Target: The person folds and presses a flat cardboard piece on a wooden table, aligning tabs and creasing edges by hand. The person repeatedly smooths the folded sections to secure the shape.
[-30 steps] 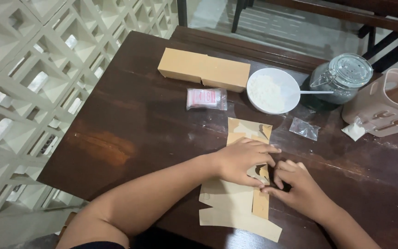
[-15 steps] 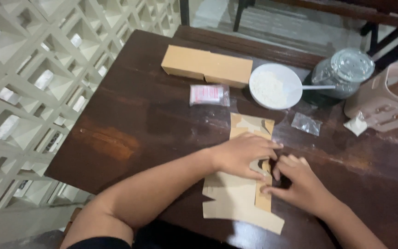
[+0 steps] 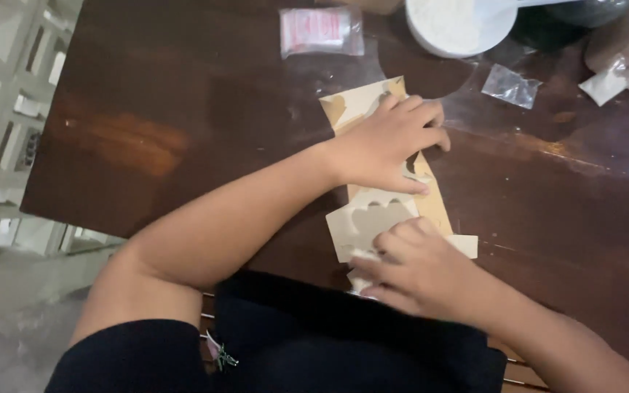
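Fingers (image 3: 409,116) of the left hand (image 3: 387,145) lie spread and flat, pressing down the far part of a die-cut cardboard sheet (image 3: 373,218) on the dark wooden table (image 3: 147,131). The right hand (image 3: 416,269), fingers curled, grips the sheet's near edge at the table's near rim. The sheet runs between both hands. Far of them lie a small pink-printed plastic bag (image 3: 322,30), a white round lid (image 3: 460,25) and a small clear plastic bag (image 3: 511,86).

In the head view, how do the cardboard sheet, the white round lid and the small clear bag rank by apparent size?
1. cardboard sheet, partly under the hands
2. white round lid, cut off by the frame edge
3. small clear bag
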